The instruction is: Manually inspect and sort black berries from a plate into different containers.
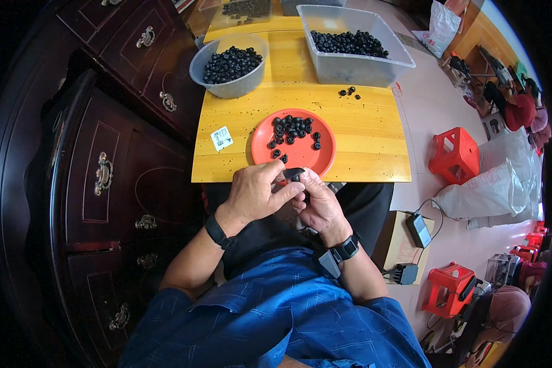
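While both hands meet just below round orange plastic plate (322, 158), left hand (257, 191) and right hand (318, 205) pinch small black cylindrical part (293, 173), fingers clenched; assembly step likely underway. Next move likely needs loose black ring (276, 153) from plate.

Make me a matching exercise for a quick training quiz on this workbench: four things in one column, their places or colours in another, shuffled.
Things:
1. orange plate
2. round grey bowl
3. rectangular clear tub
4. small black piece

Descriptions:
A. back right of the yellow table, full of black rings
B. pinched between the left hand and right hand
C. nearest the table's front edge
D. back left of the table

Pairs: 1-C, 2-D, 3-A, 4-B
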Available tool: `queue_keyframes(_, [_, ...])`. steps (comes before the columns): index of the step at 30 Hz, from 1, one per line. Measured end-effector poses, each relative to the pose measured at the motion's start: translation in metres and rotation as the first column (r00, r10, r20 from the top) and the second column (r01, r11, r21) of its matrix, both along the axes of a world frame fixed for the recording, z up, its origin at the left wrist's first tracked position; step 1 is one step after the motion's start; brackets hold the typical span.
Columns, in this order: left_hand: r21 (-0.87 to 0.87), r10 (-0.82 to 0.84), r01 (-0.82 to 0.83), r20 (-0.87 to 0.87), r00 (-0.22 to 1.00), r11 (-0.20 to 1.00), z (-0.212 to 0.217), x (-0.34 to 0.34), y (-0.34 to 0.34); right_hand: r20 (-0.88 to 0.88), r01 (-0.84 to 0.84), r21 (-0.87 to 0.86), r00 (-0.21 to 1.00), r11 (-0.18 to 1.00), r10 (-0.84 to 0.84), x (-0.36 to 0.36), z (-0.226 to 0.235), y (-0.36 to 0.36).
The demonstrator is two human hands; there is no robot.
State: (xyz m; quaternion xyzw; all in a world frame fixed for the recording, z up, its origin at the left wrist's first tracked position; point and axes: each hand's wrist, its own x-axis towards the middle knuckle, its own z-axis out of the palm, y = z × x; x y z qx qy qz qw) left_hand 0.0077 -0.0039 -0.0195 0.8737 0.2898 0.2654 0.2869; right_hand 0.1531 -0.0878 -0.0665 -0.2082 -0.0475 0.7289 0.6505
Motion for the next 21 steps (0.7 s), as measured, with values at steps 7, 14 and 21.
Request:
queue_keyframes(7, [0.062, 0.011, -0.003, -0.125, 0.992, 0.998, -0.002, 0.001, -0.002, 0.071, 0.035, -0.017, 0.997, 0.999, -0.034, 0.001, -0.005, 0.002])
queue_keyframes(14, [-0.05, -0.004, 0.005, 0.018, 1.0, 0.999, -0.004, 0.001, 0.0, -0.019, 0.051, -0.035, 0.998, 0.998, -0.051, 0.0, -0.001, 0.001])
queue_keyframes(21, [-0.14, 0.007, 0.008, 0.11, 0.994, 0.99, 0.01, 0.002, -0.002, -0.066, 0.001, -0.007, 0.998, 1.0, -0.001, 0.002, 0.0, 0.001])
